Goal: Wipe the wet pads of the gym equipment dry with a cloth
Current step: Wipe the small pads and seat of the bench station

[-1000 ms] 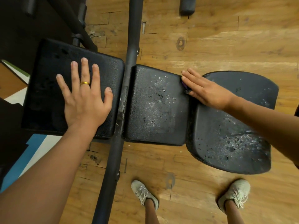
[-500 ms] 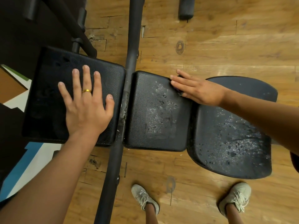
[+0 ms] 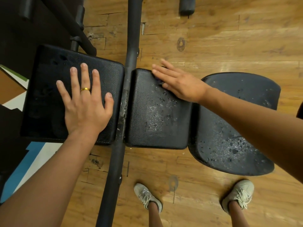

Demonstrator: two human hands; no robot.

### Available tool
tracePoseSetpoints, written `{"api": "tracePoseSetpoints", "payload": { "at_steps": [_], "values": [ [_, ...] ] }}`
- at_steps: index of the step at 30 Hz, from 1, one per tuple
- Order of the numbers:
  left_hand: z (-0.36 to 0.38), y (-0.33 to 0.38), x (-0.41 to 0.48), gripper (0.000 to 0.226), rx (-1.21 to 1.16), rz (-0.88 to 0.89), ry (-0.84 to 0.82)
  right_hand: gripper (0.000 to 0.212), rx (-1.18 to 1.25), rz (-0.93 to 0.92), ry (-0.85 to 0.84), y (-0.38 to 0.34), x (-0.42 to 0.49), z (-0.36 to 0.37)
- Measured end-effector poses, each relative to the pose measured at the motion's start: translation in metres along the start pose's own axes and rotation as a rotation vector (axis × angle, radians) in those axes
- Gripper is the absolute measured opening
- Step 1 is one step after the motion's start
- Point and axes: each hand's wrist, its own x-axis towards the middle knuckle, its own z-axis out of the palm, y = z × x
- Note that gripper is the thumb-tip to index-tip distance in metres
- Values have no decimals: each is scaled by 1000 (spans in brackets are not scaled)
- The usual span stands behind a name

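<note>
Wood floor point(image 3: 229, 38). Three black pads on a dark frame bar point(image 3: 114, 177): left pad point(image 3: 49, 95), wet middle pad point(image 3: 155, 125), wet seat pad point(image 3: 229, 145). Left hand point(image 3: 85, 105) flat on the left pad, fingers spread. Right hand point(image 3: 180, 84) flat, fingers straight, pressing the cloth point(image 3: 158, 79) on the middle pad's far edge; only a purple sliver of cloth shows.

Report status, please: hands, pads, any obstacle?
Left hand flat on left pad. Right hand flat on middle pad, cloth barely visible beneath. Middle and right pad wet. Nothing obstructs.
</note>
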Motion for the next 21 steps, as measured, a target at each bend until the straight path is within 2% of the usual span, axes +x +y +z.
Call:
{"api": "tracePoseSetpoints", "payload": {
  "at_steps": [4,9,11,13,16,21],
  "values": [
    [2,0,0,67,4,12,14,51,60,351,120,-2,-66,21],
    [3,-1,-1,66,0,8,30,51,297,888,392,-89,-89,68],
    [3,-1,-1,67,6,9,34,50,344,1042,465,-124,-94,82],
    [4,-1,0,67,14,8,36,51,337,1092,497,-160,-103,96],
    [5,-1,-1,68,16,10,34,49,320,1041,476,-204,-117,112],
    [6,-2,0,68,16,15,47,48,332,1064,487,-216,-111,115]
  ]
}}
